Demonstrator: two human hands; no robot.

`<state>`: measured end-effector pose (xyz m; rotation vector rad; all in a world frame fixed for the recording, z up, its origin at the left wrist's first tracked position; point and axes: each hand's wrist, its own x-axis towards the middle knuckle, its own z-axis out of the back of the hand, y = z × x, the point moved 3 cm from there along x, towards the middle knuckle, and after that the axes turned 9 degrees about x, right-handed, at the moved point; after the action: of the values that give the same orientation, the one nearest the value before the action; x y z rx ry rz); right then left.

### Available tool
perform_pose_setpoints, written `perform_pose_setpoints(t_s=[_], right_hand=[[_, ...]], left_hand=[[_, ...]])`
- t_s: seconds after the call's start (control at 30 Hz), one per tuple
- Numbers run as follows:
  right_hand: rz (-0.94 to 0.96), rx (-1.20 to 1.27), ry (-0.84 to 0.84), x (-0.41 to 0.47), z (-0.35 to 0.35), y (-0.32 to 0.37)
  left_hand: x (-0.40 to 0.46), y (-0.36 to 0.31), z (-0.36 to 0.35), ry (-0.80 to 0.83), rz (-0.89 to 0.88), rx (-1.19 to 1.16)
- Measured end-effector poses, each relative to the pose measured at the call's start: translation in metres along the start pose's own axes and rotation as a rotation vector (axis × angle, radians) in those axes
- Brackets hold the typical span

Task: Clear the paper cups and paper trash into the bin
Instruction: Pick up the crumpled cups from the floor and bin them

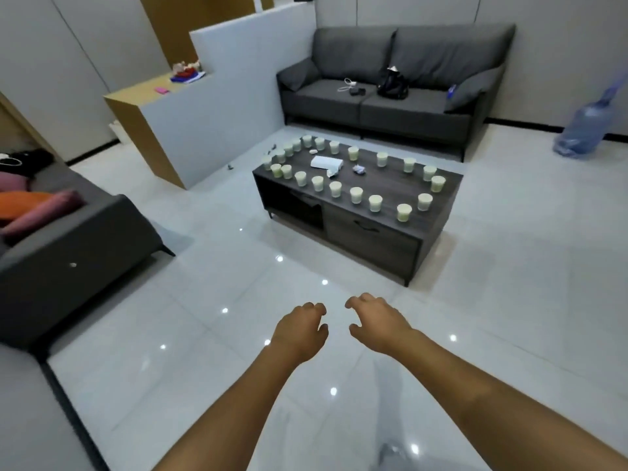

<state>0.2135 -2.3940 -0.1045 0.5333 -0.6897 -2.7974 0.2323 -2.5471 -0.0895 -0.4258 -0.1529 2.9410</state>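
Several pale paper cups [356, 195] stand in a ring around the edge of a dark wooden coffee table [390, 185] in the middle of the room. Inside the ring lie a white tissue pack [325, 162], a torn paper scrap [333, 171] and a small crumpled paper ball [359, 169]. My left hand [300, 329] and my right hand [377, 322] are stretched out over the floor well short of the table, fingers loosely curled, holding nothing. No bin is in view.
A grey sofa [390, 107] with a black bag [392, 83] stands behind the table. A second sofa [68, 246] with cushions is at the left. A white-and-wood counter [190, 127] sits left of the table. A blue water jug [586, 129] stands far right. Glossy floor tiles lie between me and the table.
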Motion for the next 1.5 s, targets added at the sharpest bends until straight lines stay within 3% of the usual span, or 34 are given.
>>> perform_pose_setpoints(t_s=[0.37, 0.63, 1.07, 1.5], right_hand=[[0.115, -0.066, 0.116, 0.291, 0.060, 0.048], [0.237, -0.079, 0.181, 0.479, 0.076, 0.135], [0.241, -0.041, 0.185, 0.800, 0.101, 0.298], [0.156, -0.020, 0.244, 1.142, 0.127, 0.376]], left_hand=[[0.216, 0.136, 0.069, 0.019, 0.221, -0.145], [0.336, 0.273, 0.121, 0.012, 0.373, -0.237], [0.563, 0.544, 0.228, 0.003, 0.398, -0.238], [0.839, 0.740, 0.282, 0.079, 0.405, -0.358]])
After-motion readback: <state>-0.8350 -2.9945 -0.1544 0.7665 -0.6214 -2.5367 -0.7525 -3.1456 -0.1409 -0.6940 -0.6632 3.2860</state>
